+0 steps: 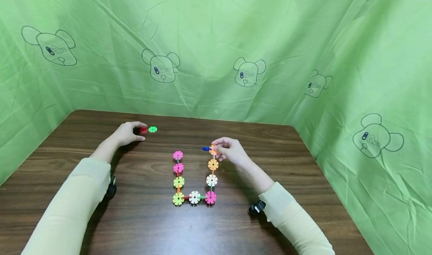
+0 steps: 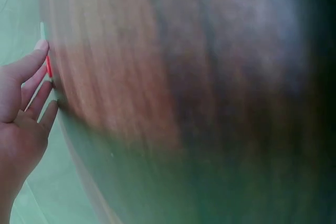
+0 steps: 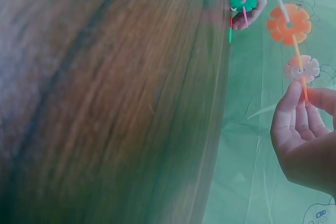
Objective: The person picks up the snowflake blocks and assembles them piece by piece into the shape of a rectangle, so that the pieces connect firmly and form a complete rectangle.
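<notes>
A U-shaped chain of slotted, flower-shaped plastic discs lies on the table, its lower edge marked by a white disc (image 1: 194,197). My right hand (image 1: 233,152) pinches the orange disc (image 1: 212,150) at the top of its right side, as the right wrist view also shows at the hand (image 3: 307,145). A blue disc (image 1: 205,149), seen edge-on, joins that orange disc on its left. Farther back on the left, my left hand (image 1: 127,133) has a blurred red disc (image 1: 143,130) between thumb and fingers. Beside it is a green disc (image 1: 153,129).
The brown wooden table (image 1: 141,225) ends at a rounded back edge. Behind and around it hangs a green curtain (image 1: 202,33) with bear-head drawings. The chain's left side ends in a pink disc (image 1: 177,155). Each wrist carries a black camera (image 1: 257,207).
</notes>
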